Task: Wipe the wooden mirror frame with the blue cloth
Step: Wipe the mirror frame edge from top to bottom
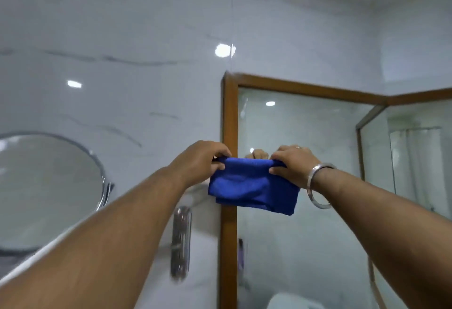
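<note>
A folded blue cloth [252, 186] hangs between my two hands, in front of the left side of the wooden mirror frame [229, 117]. My left hand [200, 160] pinches the cloth's upper left corner. My right hand [292, 164], with a steel bangle on the wrist, pinches the upper right corner. The brown frame runs vertically behind the cloth and along the top of the mirror glass [298, 142]. A reflection of fingers shows in the glass just above the cloth.
A round chrome-rimmed mirror [46, 191] is mounted on the marble wall at the left. A chrome fitting [181, 242] hangs on the wall below my left forearm. The glass reflects a second framed corner [371, 122] at the right.
</note>
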